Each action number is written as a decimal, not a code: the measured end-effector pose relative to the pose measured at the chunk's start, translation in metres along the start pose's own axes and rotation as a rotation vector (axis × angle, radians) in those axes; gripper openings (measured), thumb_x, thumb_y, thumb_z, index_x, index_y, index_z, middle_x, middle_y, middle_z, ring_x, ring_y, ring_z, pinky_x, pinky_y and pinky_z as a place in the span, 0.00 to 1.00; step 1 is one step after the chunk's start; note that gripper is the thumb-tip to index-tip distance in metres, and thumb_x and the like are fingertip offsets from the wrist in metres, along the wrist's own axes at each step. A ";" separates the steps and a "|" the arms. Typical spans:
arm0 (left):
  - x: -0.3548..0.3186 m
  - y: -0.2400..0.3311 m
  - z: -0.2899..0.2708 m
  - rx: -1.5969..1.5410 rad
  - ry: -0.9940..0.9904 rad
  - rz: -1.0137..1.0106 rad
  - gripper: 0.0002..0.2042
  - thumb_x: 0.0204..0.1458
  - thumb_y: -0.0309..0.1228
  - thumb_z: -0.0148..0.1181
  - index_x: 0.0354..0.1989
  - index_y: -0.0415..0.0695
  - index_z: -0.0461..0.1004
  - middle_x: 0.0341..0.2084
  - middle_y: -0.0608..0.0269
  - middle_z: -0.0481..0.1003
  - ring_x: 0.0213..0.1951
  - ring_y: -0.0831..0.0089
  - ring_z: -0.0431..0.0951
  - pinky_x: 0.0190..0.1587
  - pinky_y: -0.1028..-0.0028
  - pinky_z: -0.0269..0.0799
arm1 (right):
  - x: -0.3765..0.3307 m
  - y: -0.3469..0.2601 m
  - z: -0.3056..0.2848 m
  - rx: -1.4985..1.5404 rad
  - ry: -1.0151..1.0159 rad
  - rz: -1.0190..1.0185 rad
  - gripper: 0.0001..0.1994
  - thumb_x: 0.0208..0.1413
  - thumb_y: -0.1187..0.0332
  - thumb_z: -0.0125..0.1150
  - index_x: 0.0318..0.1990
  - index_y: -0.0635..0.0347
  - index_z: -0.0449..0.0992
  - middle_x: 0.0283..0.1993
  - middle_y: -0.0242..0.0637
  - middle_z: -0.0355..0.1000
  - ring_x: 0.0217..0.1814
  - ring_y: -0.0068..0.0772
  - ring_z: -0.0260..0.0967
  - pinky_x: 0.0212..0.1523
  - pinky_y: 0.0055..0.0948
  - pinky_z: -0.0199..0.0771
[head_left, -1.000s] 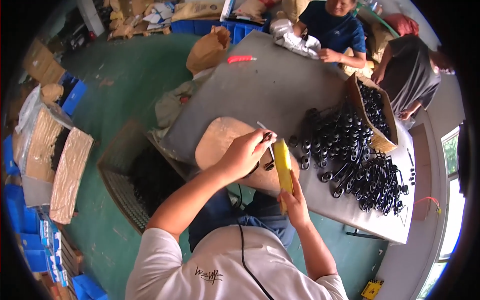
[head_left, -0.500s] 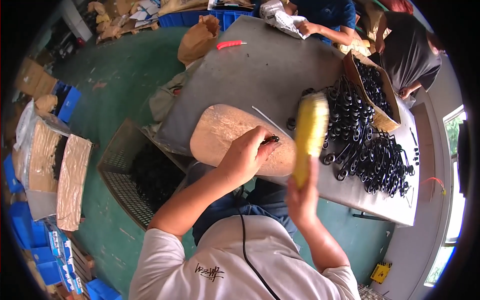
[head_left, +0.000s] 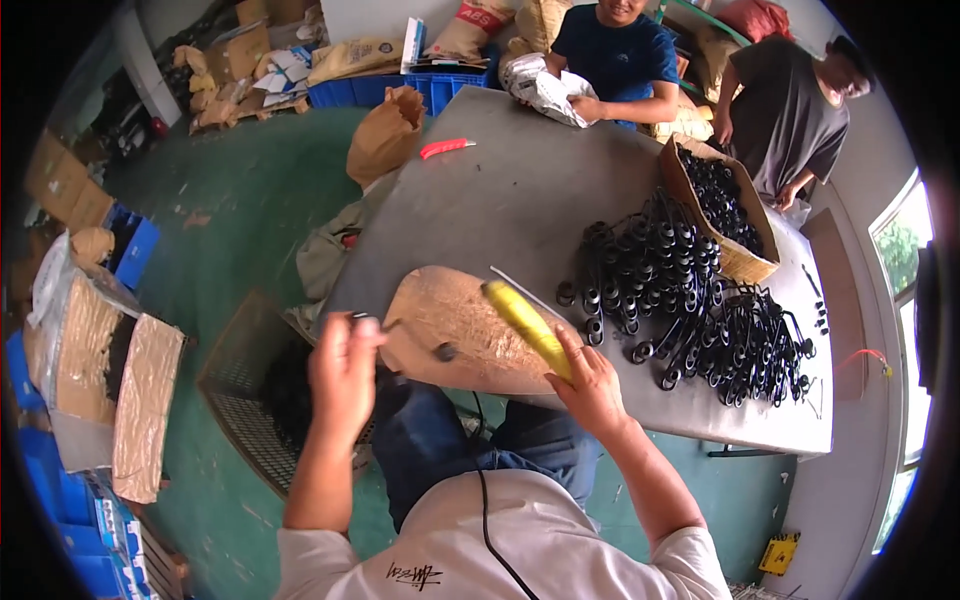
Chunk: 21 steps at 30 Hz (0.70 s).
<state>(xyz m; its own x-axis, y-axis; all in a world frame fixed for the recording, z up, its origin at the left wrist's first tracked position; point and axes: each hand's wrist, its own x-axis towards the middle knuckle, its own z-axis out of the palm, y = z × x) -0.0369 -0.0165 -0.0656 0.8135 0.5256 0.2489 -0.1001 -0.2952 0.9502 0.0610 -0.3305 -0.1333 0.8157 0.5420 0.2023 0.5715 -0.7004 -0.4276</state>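
My right hand (head_left: 592,385) is closed around the lower end of a yellow stick-like tool (head_left: 527,328), thick and round, which slants up and left over a worn tan board (head_left: 470,315). To the left of the board, above a mesh crate, my left hand (head_left: 345,370) is raised with its fingers pinched together. A small dark part shows at its fingertips, smeared by motion. Another blurred black piece (head_left: 445,352) appears over the board's left half; I cannot tell whether it is joined to the held part. A thin metal rod (head_left: 520,288) lies along the board's far edge.
Many black rod-like parts with round ends (head_left: 650,270) are heaped on the grey table (head_left: 480,200), beside a cardboard box (head_left: 755,265) of black pieces. A red cutter (head_left: 447,148) lies farther off. The plastic crate (head_left: 235,400) stands at left. Two people are across the table.
My left hand has moved left off the board toward the crate. My right hand has lowered the yellow tool, which now tilts left over the board. The view has tipped upward.
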 end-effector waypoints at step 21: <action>-0.017 -0.110 -0.119 0.658 0.142 -0.206 0.22 0.60 0.36 0.59 0.60 0.39 0.67 0.50 0.51 0.73 0.38 0.66 0.75 0.46 0.67 0.73 | 0.158 0.199 -0.145 -0.376 0.377 0.568 0.33 0.55 0.40 0.57 0.53 0.62 0.77 0.51 0.53 0.75 0.58 0.52 0.70 0.61 0.43 0.67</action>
<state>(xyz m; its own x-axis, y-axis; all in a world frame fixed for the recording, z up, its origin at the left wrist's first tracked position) -0.1084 0.1020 -0.1518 0.6917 0.7083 0.1410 0.4515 -0.5766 0.6809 0.3170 -0.4519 -0.0585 0.9297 -0.0947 0.3559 -0.0063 -0.9703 -0.2417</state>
